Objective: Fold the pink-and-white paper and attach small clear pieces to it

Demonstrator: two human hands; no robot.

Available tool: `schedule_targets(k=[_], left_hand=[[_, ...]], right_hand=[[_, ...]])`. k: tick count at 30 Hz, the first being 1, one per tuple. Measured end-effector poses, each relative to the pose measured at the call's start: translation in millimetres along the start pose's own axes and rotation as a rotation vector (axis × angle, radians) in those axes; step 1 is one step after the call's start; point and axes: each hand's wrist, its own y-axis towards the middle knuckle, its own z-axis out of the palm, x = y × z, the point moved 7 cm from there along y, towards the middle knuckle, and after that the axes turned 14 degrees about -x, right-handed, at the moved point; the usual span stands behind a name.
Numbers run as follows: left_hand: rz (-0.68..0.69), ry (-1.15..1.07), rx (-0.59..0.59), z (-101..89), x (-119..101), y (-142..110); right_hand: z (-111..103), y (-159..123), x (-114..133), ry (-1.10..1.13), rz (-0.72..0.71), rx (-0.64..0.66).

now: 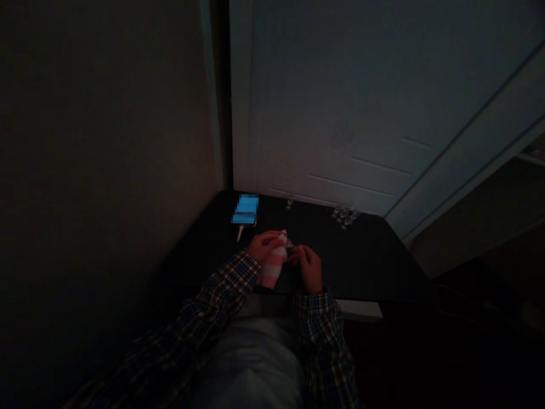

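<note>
A pink and white striped cloth (272, 266) is gripped in my left hand (260, 245), its lower end hanging towards the table's near edge. My right hand (310, 268) pinches a small clear stemmed glass (290, 244) between thumb and fingers. The glass touches the cloth, which hides part of it. Both hands are close together above the dark table (353, 261). On the tabletop behind them stands another small glass (289, 203). Farther right, several similar glasses (344, 215) are grouped together.
A lit phone (246, 209) with a white cable (240, 233) lies at the table's back left. White panels with heart reliefs (342, 135) rise behind the table, and a wall (128, 113) stands on the left. A white flat object (360, 309) shows below the front edge. Lighting is dim.
</note>
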Motion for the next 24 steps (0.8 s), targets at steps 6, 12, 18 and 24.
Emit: schedule_targets(k=[6,12,18,24], left_hand=[[-0.012,-0.009,0.01,0.1,2.3,-0.2],[-0.003,0.01,-0.006,-0.9,1.6,-0.6],[0.067,0.126,-0.095,-9.6,3.1,4.4],[0.049,0.14,-0.145,-15.6,7.9,8.1]], right_hand=[[0.6,-0.3,-0.8,-0.044,0.009,0.005],[1.9,-1.0,-4.5,-0.07,0.008,0.02],[1.5,-0.3,0.4,-0.026,-0.036,-0.016],[-1.6,-1.1,9.7,0.016,-0.067,-0.038]])
